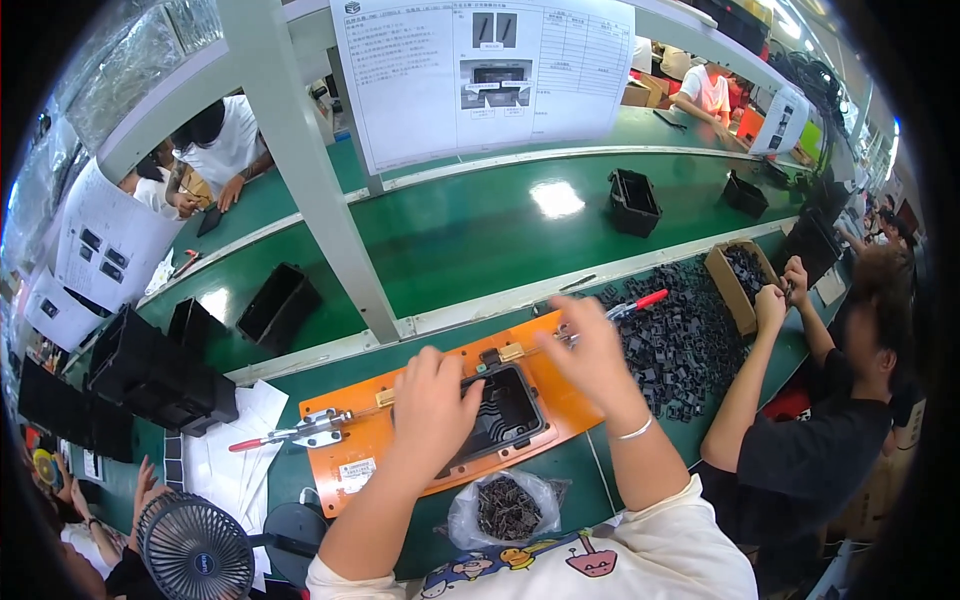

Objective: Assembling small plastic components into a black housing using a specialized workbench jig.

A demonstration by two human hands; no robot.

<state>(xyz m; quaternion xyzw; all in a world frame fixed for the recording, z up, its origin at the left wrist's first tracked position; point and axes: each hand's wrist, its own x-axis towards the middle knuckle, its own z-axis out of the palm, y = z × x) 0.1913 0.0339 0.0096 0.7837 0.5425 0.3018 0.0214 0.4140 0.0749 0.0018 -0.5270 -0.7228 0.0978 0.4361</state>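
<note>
A black plastic case (515, 400) lies open side up in an orange fixture plate (345, 468) on the green bench. My left hand (435, 405) rests over the case's left side, fingers stretched and thumb apart; it hides that end. Over the fixture's right end, my right hand (590, 350) has its thumb and fingers apart beside the right toggle clamp (640, 303), whose red handle points right. Whether its fingertips touch the clamp is unclear. The left toggle clamp (318, 430) has its red handle pointing left. A small black piece (489, 357) sits at the case's far edge.
A plastic bag of thin black parts (508, 508) lies nearest me. Many small black clips (670, 345) cover the bench at right, beside a cardboard box (735, 285) and a co-worker's hands (785, 290). Stacked black cases (150, 370) and a fan (195, 550) stand left.
</note>
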